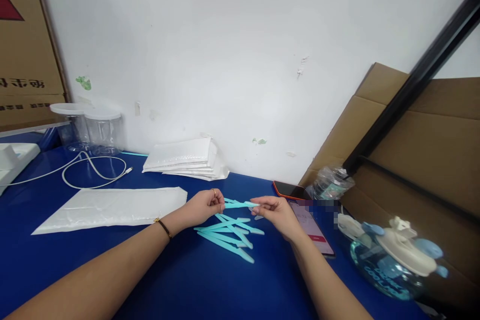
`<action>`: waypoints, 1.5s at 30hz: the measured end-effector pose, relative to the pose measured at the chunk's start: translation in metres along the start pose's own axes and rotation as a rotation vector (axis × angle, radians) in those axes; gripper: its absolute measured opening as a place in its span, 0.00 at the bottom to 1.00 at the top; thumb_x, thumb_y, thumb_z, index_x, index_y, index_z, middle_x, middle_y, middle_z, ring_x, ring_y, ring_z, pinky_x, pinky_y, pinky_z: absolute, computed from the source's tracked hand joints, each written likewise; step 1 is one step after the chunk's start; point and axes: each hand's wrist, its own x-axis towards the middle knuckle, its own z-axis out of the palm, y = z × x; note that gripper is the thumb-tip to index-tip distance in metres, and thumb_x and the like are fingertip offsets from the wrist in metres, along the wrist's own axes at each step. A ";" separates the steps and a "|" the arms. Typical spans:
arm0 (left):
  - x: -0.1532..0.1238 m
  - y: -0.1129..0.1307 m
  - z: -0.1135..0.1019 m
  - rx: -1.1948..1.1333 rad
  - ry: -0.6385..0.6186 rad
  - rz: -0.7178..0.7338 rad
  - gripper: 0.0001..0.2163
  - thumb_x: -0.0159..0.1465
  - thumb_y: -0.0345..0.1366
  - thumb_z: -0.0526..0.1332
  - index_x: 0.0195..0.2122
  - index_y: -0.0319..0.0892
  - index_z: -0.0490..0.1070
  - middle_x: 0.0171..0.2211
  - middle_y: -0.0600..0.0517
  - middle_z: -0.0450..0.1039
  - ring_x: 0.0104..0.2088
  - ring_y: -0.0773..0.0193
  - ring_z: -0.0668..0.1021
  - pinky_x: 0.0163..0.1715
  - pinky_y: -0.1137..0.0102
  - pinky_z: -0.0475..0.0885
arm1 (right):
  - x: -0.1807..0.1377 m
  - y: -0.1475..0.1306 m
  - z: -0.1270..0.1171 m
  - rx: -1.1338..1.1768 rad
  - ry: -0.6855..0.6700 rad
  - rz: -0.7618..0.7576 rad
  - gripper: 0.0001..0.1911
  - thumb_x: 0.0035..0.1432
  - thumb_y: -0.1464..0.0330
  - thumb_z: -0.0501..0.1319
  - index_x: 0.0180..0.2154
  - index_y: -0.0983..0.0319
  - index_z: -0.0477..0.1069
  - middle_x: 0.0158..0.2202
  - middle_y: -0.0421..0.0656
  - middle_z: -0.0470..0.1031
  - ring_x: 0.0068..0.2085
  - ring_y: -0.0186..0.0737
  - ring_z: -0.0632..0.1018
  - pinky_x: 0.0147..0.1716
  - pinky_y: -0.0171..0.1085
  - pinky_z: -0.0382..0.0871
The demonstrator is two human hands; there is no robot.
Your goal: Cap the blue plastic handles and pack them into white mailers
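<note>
A turquoise eyebrow razor (237, 205) is stretched level between my two hands above the table. My left hand (207, 206), wearing a ring, pinches its handle end. The thumb and fingers of my right hand (274, 212) close on the pale blade end. Below them, several more turquoise eyebrow razors (227, 246) lie crossed in a loose pile on the blue tabletop (165, 275). Their blade ends mostly point right. A small clear piece beside my right fingers is too indistinct to name.
Left of my hands lies a white padded mailer (116, 207), with a stack of mailers (180, 155) behind it. A white cable (93, 160) and clear jars (105, 132) stand further left. On the right are a phone (317, 235), another phone (290, 190) and a water jug (390, 260).
</note>
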 end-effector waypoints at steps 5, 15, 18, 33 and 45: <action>-0.005 0.006 -0.003 0.311 -0.008 0.044 0.12 0.57 0.46 0.56 0.32 0.44 0.71 0.32 0.53 0.73 0.35 0.63 0.73 0.33 0.72 0.65 | -0.004 -0.007 -0.011 -0.208 -0.150 0.007 0.19 0.45 0.61 0.67 0.40 0.64 0.75 0.32 0.46 0.78 0.33 0.40 0.77 0.34 0.38 0.70; 0.005 -0.010 -0.005 0.651 0.165 -0.012 0.07 0.58 0.39 0.56 0.34 0.45 0.71 0.38 0.51 0.71 0.43 0.58 0.69 0.41 0.66 0.62 | -0.002 0.007 -0.034 -0.782 -0.115 -0.045 0.07 0.49 0.66 0.63 0.33 0.60 0.73 0.33 0.41 0.70 0.29 0.34 0.70 0.29 0.33 0.65; 0.004 -0.008 -0.004 0.654 0.149 -0.031 0.06 0.58 0.38 0.56 0.30 0.44 0.70 0.36 0.52 0.71 0.41 0.59 0.69 0.40 0.67 0.61 | -0.003 0.005 -0.028 -0.806 -0.147 -0.043 0.03 0.51 0.68 0.60 0.30 0.61 0.71 0.32 0.41 0.69 0.29 0.33 0.69 0.28 0.32 0.63; 0.001 -0.006 -0.003 0.257 0.169 -0.016 0.10 0.58 0.45 0.53 0.32 0.43 0.66 0.27 0.55 0.67 0.27 0.66 0.69 0.27 0.73 0.61 | 0.000 -0.002 -0.021 -0.256 -0.025 0.026 0.12 0.51 0.60 0.61 0.31 0.63 0.69 0.24 0.40 0.73 0.27 0.35 0.74 0.27 0.33 0.65; 0.006 -0.015 0.000 0.002 0.088 -0.032 0.13 0.54 0.47 0.57 0.31 0.42 0.66 0.25 0.56 0.65 0.26 0.68 0.67 0.26 0.74 0.63 | 0.005 0.006 -0.004 -0.117 0.169 -0.247 0.07 0.42 0.65 0.69 0.25 0.62 0.76 0.32 0.46 0.76 0.34 0.40 0.76 0.34 0.39 0.71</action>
